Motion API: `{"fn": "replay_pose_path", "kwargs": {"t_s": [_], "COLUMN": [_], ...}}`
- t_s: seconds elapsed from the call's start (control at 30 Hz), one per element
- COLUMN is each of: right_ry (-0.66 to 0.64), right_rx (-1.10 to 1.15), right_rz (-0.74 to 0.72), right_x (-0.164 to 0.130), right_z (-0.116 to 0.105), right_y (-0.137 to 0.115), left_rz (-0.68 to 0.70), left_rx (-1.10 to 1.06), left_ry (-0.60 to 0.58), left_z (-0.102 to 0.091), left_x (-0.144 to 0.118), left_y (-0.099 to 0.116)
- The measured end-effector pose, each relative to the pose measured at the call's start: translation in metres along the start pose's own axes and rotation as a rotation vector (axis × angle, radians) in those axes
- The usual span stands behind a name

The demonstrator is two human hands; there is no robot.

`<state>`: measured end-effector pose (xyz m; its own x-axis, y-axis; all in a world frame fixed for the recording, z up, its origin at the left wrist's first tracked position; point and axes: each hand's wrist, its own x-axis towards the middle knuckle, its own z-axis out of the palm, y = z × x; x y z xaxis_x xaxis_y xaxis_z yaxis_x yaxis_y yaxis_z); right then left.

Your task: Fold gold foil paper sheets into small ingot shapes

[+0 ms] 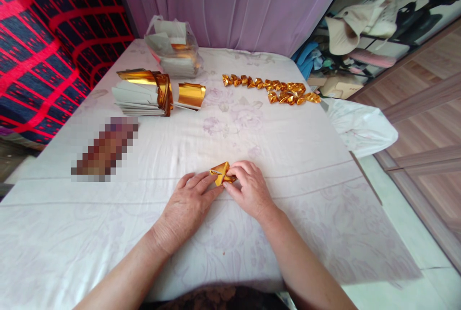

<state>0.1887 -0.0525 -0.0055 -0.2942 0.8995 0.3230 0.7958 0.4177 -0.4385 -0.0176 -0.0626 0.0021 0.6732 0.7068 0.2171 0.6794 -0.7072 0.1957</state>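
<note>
A small piece of gold foil paper (220, 171), folded into a pointed shape with crossing creases, lies on the table in front of me. My left hand (190, 202) rests palm down beside it, with index finger and thumb holding its left and near edges. From the other side, my right hand (252, 187) pinches the paper's right corner between thumb and bent fingers. Part of that corner is hidden under the right fingertips. Farther back at the right lie several finished-looking folded gold pieces (257, 83) in two rows.
A fanned stack of gold-and-grey foil sheets (140, 94) stands at the back left, with a smaller stack (190, 95) next to it. Behind them is a clear plastic bag (173, 46) of sheets. A blurred-out patch (106, 149) covers something at left. A white bag (360, 125) hangs off the right edge.
</note>
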Motion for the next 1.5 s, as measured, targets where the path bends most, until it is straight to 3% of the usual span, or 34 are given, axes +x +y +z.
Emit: {"fn": "replay_pose_path", "kwargs": {"t_s": [0.4,1.0,1.5], "right_ry": [0.038,-0.013,-0.016], "right_rx": [0.120,0.210,0.230], "right_rz": [-0.001,-0.045,-0.053], "right_x": [0.001,0.003,0.002], "right_z": [0.002,-0.001,-0.001], "right_y": [0.008,0.015,0.017], "left_rz": [-0.016,-0.027,0.018], "left_rx": [0.002,-0.025,-0.025], "left_ry": [-0.018,-0.031,0.039], "left_z": [0.000,0.000,0.002], "left_x": [0.000,0.001,0.001], "left_y": [0.000,0.000,-0.004]}}
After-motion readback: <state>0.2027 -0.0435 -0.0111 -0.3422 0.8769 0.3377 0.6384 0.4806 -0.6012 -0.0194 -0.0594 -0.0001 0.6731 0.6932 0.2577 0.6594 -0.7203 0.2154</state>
